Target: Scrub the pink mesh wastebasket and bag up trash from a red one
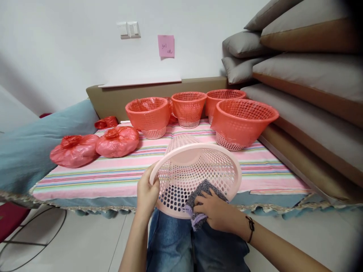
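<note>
A pale pink plastic mesh basket (195, 155) is tilted in front of me, its wide mouth facing me above my knees. My left hand (148, 190) grips its rim on the left, with the thumb over the edge. In my right hand (211, 209) is a grey cloth with purple edging (208, 187), pressed against the inner wall near the lower right rim. Part of the cloth is covered by my fingers. A dark band circles my right wrist.
On the striped cloth (110, 177) stand several baskets lined with red plastic bags, one (241, 124) close on the right. Two tied red bags (117, 141) lie at left, near a rolled red bag (106, 122). Stacked grey and brown cushions (309, 68) rise on the right.
</note>
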`<state>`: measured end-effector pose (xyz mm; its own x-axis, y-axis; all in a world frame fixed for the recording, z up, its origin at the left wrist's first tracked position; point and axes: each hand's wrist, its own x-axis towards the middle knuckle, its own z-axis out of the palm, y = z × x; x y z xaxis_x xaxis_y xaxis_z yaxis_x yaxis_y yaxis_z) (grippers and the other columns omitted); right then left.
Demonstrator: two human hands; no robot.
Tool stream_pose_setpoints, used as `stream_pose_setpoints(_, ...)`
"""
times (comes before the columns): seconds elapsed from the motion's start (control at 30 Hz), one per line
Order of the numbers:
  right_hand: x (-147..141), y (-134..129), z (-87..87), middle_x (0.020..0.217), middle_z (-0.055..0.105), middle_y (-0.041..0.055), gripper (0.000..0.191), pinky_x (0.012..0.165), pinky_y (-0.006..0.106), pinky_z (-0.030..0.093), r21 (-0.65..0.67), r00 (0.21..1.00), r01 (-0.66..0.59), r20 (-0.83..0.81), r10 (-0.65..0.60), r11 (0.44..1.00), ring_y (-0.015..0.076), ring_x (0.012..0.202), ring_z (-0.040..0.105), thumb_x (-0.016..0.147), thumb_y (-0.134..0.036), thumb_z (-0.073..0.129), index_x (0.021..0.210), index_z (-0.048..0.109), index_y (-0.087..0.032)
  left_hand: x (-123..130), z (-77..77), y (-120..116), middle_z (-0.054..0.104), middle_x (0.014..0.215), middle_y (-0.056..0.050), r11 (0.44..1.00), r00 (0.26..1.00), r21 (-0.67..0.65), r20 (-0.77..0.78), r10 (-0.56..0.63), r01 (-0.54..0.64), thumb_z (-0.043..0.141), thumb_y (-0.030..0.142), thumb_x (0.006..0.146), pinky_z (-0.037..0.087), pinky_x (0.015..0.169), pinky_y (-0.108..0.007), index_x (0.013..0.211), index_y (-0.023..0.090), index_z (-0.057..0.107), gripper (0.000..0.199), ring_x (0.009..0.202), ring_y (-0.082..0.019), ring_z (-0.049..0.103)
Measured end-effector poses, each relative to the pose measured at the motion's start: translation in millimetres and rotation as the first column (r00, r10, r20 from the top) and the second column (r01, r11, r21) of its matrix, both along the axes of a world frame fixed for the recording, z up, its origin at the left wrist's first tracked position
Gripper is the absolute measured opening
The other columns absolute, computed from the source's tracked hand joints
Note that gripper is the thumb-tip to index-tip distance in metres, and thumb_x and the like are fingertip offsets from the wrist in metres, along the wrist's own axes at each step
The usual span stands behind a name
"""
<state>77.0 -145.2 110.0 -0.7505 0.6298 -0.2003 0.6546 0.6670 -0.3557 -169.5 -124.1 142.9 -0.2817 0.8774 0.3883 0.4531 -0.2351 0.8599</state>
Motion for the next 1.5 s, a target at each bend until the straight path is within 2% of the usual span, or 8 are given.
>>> stream_pose_setpoints(0.4,6.2,-13.1,-17.0,0.128,0.061,0.0048,0.051,0.117,0.064,0.009,-0.025,0.991,0.044,-0.124,-0.046,0.999,0.035,0.139,0.035,0.071,-0.007,0.048,0.115,0.066,-0.027,3.5,-71.0,-32.5,0.072,0.119,-0.015,0.973,0.979,-0.21,0.158,0.127,-0.092,0.064,0.045,0.077,0.048,0.104,-0.045,0.118,0.014,0.066,0.052,0.115,-0.03,0.066)
stream_pose_setpoints(0.73,1.3,-14.1,-2.1,0.12,0.066,0.004,0.051,0.117,0.052,0.022,-0.267,0.922,-0.181,-0.381,0.069,0.947,0.0223,0.117,0.056,0.072,-0.005,0.045,0.113,0.067,-0.024,-4.0,-27.5,-13.4,0.076,0.072,-0.009,0.927,0.966,-0.298,-0.191,0.175,-0.227,0.053,0.037,0.073,0.05,0.068,-0.033,0.074,0.017,0.072,0.028,0.079,-0.029,0.072)
stream_pose_setpoints(0.9,10.6,-4.2,4.4,0.116,0.069,0.0067,0.031,0.103,0.043,0.044,-0.587,0.78,-0.143,-0.563,-0.275,0.797,0.0239,0.11,0.061,0.087,-0.033,0.058,0.113,0.068,-0.02,-1.0,-18.1,-11.0,0.072,0.064,-0.006,0.934,0.946,-0.256,-0.27,0.18,-0.25,0.051,0.035,0.076,0.044,0.062,-0.03,0.066,0.02,0.067,0.024,0.068,-0.026,0.069)
stream_pose_setpoints(1.0,5.5,13.9,1.0,0.126,0.066,0.0097,0.044,0.106,0.048,0.043,-0.674,0.534,0.069,-0.598,-0.597,0.736,0.0281,0.118,0.059,0.087,-0.05,0.058,0.118,0.065,-0.019,0.9,-17.6,-15.5,0.071,0.063,-0.007,0.922,0.921,-0.235,-0.317,0.227,-0.308,0.05,0.035,0.078,0.044,0.062,-0.031,0.068,0.02,0.068,0.025,0.067,-0.026,0.069)
stream_pose_setpoints(1.13,-21.5,61.5,-0.2,0.133,0.063,0.0103,0.047,0.106,0.045,0.045,-0.576,0.253,0.26,-0.734,-0.63,0.775,0.0273,0.121,0.059,0.09,-0.048,0.053,0.127,0.058,-0.019,1.7,-18.3,-20.3,0.072,0.064,-0.008,0.909,0.902,-0.239,-0.355,0.246,-0.342,0.053,0.032,0.079,0.044,0.06,-0.03,0.077,0.02,0.073,0.024,0.067,-0.027,0.069)
stream_pose_setpoints(1.2,-38.5,89.6,-0.6,0.137,0.061,0.0092,0.042,0.109,0.041,0.041,-0.392,0.314,0.411,-0.787,-0.532,0.823,0.0241,0.126,0.056,0.094,-0.038,0.047,0.131,0.055,-0.02,0.6,-19.6,-20.5,0.074,0.068,-0.008,0.91,0.913,-0.259,-0.337,0.229,-0.324,0.054,0.03,0.079,0.046,0.062,-0.03,0.087,0.019,0.076,0.026,0.07,-0.027,0.071)
stream_pose_setpoints(1.3,-64.2,122.1,-8.7,0.142,0.057,0.0086,0.043,0.112,0.037,0.037,-0.125,0.602,0.534,-0.638,-0.48,0.836,0.0206,0.13,0.052,0.096,-0.022,0.04,0.137,0.051,-0.021,-2.7,-23.9,-19.4,0.076,0.075,-0.008,0.923,0.937,-0.271,-0.293,0.193,-0.274,0.054,0.026,0.08,0.05,0.07,-0.031,0.1,0.017,0.076,0.031,0.077,-0.026,0.072)
stream_pose_setpoints(1.5,-105.4,134.0,-43.4,0.137,0.06,0.0153,0.041,0.11,0.049,0.032,-0.053,0.799,0.482,-0.383,-0.464,0.875,0.0295,0.126,0.054,0.095,-0.015,0.041,0.133,0.056,-0.015,-11.3,-35.9,-17.0,0.078,0.081,-0.009,0.936,0.96,-0.273,-0.228,0.163,-0.224,0.052,0.024,0.082,0.053,0.076,-0.034,0.114,0.015,0.072,0.039,0.077,-0.025,0.074)
